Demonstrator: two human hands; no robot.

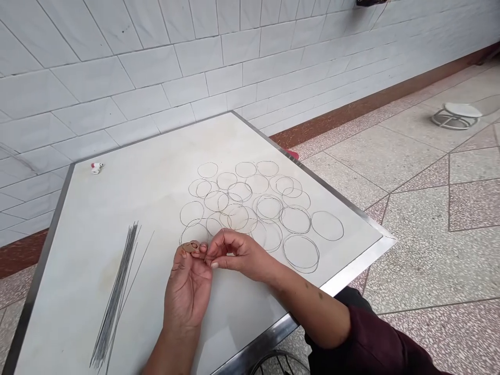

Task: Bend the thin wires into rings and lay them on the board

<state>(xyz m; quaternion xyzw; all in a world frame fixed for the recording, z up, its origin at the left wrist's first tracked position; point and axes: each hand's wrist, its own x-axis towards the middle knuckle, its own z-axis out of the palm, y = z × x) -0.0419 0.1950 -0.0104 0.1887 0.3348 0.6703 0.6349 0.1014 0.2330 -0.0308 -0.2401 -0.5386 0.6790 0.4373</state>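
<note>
White and framed in metal, the table [156,192] spreads below the person's two hands, its far edge against a tiled wall [195,62]; over the table's near half, the left hand [189,286] is turned palm up, fingers curled in to a narrow pinch at the tips, a tan wrap [191,247] about one finger; the right hand [242,255] meets it fingertip to fingertip, thumb and forefinger closed together; both hold a thin wire loop [195,219], which arcs away over the table, its ends hidden among the fingers; many wire rings [256,207] lie on the table's right half, some overlapping, others apart; straight wires [115,297] lie bundled on the table's left half, a few strands splayed loose; a small white and red object [96,167] sits near the table's far left corner; right of the table, well apart, a low round stool [463,110] stands on the speckled floor [422,250]; a dark maroon sleeve [385,333] covers the right upper arm, beside the table's near edge.
</note>
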